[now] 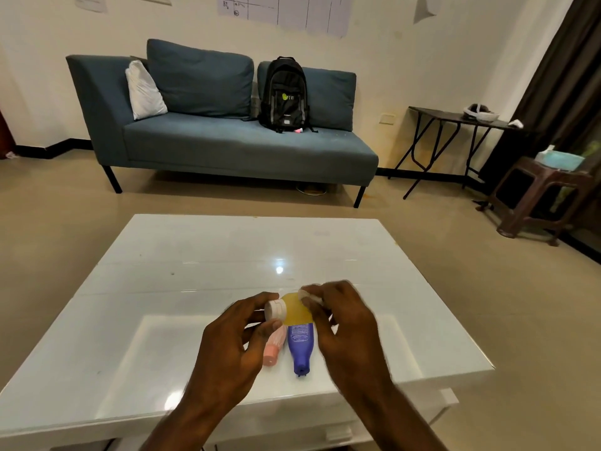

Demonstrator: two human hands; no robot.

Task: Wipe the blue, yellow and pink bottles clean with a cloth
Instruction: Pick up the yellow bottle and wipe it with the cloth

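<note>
The small translucent yellow plastic bottle (pixel 296 309) with a white flip cap (pixel 274 310) is held up above the glossy white table (pixel 195 255), lying roughly sideways, cap end to the left. The left hand (pixel 239 340) pinches that cap end, thumb under it and fingers curled over the top. The right hand (pixel 341 323), motion-blurred, is closed around the bottle's other end and presses a small scrap of white cloth (pixel 310 296) against its upper side; only a little of the cloth shows between the fingers.

Directly below the grip, two more bottles lie flat on the table, side by side and nearly touching, caps toward the person. The blue plastic bottle (pixel 301 348) with a printed label lies under the yellow one, beneath the gap between the hands. The pale pink plastic bottle (pixel 274 348) with a pink cap lies just to its left, partly hidden behind the left hand's fingers.

Beyond the grip, across bare table and beige floor, a blue-grey fabric sofa (pixel 227 141) stands against the wall, with a white cushion (pixel 143 91) at its left end and a black backpack (pixel 284 96) upright on the seat. Far right of the hands are a dark folding side table (pixel 455 120) and a brown plastic stool (pixel 536 196) beside a dark curtain (pixel 559 76).
</note>
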